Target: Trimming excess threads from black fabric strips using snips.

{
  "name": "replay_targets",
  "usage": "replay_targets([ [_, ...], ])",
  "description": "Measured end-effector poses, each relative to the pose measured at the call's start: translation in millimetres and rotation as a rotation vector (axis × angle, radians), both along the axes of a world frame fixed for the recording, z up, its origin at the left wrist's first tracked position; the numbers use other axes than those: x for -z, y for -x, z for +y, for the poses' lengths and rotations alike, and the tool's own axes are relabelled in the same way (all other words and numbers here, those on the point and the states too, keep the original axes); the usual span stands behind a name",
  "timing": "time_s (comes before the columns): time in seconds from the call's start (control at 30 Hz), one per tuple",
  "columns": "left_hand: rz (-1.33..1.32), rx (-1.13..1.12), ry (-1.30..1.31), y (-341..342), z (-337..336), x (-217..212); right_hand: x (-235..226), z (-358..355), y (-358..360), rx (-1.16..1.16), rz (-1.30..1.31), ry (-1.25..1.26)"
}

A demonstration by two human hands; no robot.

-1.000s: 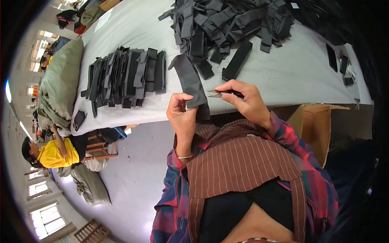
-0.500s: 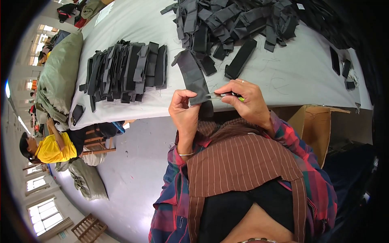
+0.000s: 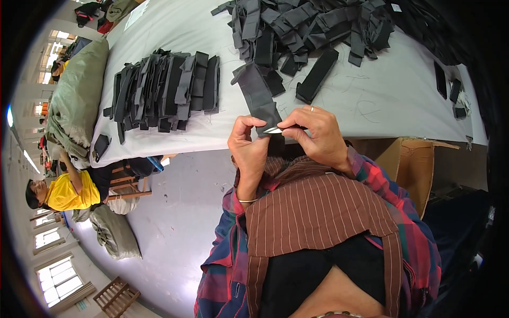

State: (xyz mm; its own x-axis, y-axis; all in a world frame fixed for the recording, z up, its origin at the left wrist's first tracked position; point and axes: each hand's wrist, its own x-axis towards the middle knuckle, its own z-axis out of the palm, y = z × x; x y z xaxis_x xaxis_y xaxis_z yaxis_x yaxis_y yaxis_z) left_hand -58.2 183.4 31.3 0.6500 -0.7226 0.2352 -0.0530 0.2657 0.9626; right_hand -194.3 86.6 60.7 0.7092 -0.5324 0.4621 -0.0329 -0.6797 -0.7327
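My left hand (image 3: 249, 148) pinches the near end of a dark grey fabric strip (image 3: 254, 95) between thumb and fingers. The strip's far end lies on the white-covered table toward the heap. In my right hand (image 3: 316, 132) are small thread snips (image 3: 273, 130), their bright metal blades laid against the strip's edge beside my left thumb. My right fingers cover most of their handle. A folded black strip (image 3: 317, 77) lies on the table just beyond my right hand.
A loose heap of dark strips (image 3: 313, 26) covers the far side of the table (image 3: 360, 106). Stacked strips (image 3: 164, 93) stand in a row at left. An open cardboard box (image 3: 413, 164) sits below the edge at right. A person in yellow (image 3: 74, 191) sits at far left.
Both hands have shifted slightly right with the strip. The snips have turned so their blades now show broad and bright across the strip's edge, and the green part of the handle is hidden.
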Motion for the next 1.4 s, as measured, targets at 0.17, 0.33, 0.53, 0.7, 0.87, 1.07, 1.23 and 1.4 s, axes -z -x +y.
replay_targets([
  [0.17,-0.026,0.017,-0.005,0.6,-0.4,0.7,-0.2,-5.7,-3.2,-0.044,-0.168,-0.526],
  [0.33,-0.476,-0.018,-0.054,0.9,-0.2,5.7,0.1,-13.7,-5.4,-0.138,-0.023,-0.772],
  [0.53,-0.095,-0.126,-0.103,-20.4,2.6,24.4,-0.7,1.9,-4.1,-0.245,-0.036,-0.392],
  [0.7,0.417,0.15,-0.149,-16.6,7.3,16.7,7.2,5.8,-9.5,-0.218,-0.06,-0.48],
  [0.87,0.76,0.263,0.134,0.7,3.2,-25.2,12.9,4.0,-10.5,-0.134,-0.044,-0.354],
  [1.07,0.519,0.204,-0.026,-9.0,10.1,-1.5,-6.1,-1.2,-4.1,-0.168,0.079,-0.212],
  [1.23,0.542,0.2,-0.051,-8.3,10.1,-8.8,-3.3,-14.4,-2.1,0.029,0.008,-0.117],
  [1.4,0.554,0.23,-0.078,-5.2,10.4,-10.4,-1.1,-13.8,-3.0,0.125,0.061,0.053],
])
